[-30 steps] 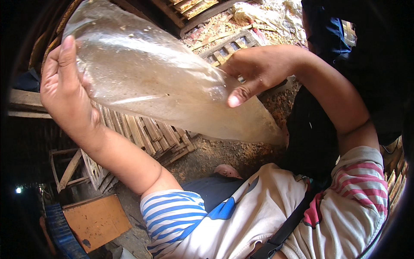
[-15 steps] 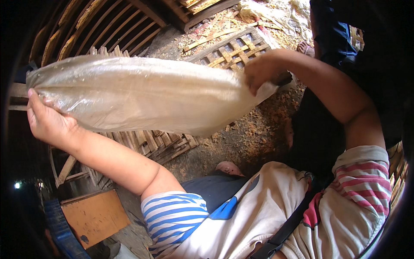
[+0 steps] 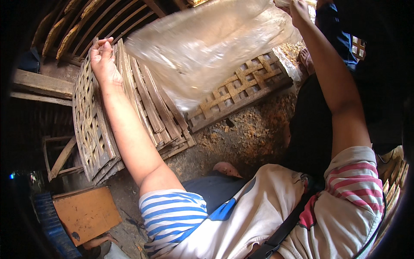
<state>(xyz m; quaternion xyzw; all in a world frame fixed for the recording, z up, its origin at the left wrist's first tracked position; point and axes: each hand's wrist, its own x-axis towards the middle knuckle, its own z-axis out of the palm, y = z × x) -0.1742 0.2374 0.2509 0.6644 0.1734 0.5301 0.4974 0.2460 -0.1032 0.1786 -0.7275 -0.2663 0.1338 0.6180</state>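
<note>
A clouded, see-through plastic sheet (image 3: 207,43) hangs slanting across the top, smeared by motion. My right hand (image 3: 299,14), far out at the upper right, is closed on its far corner. Well to the left of the sheet, my left hand (image 3: 105,67) is raised with its fingers partly bent and apart, and nothing shows in it. It is over a leaning stack of woven slatted trays (image 3: 92,116). Under the sheet's lower edge lies a single woven bamboo tray (image 3: 241,86) in a wooden frame, partly covered by the sheet.
Wooden slatted racks (image 3: 99,26) stand at the upper left, near a wooden beam (image 3: 43,84). An orange-brown board (image 3: 88,213) lies lower left beside a blue ribbed object (image 3: 49,228). Crumbs litter the floor (image 3: 250,134). Another person's foot (image 3: 306,60) is at the upper right.
My left hand has let go of the plastic sheet and moved right and up. My right hand has carried the sheet up and away, uncovering more of the tray stack and the woven tray.
</note>
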